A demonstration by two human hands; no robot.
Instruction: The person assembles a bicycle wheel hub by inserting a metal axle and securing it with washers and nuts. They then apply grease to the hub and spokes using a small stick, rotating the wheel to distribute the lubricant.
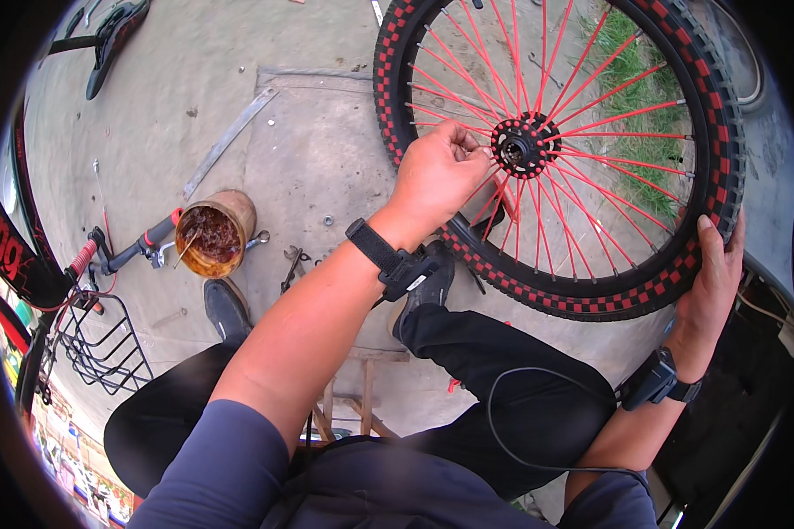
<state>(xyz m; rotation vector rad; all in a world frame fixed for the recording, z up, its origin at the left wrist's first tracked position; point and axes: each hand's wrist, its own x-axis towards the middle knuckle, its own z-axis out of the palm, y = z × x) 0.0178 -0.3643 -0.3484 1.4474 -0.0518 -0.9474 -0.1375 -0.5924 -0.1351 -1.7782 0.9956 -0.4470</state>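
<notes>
A bicycle wheel with red spokes and a black-and-red checkered tyre stands tilted in front of me, toward the right. My right hand grips the tyre at its lower right, thumb on the near side. Beside the black hub, my left hand is closed, thumb and fingers pinched together at the hub's left edge. Whatever small thing the pinch may hold is hidden. The hub's middle is open and shows a round bore. Black devices are strapped to both my wrists.
A can of dark brown grease, with a thin stick in it, stands left of centre. Near it lie a wrench, dark tools and a flat metal strip. A bicycle with a wire basket lies at left.
</notes>
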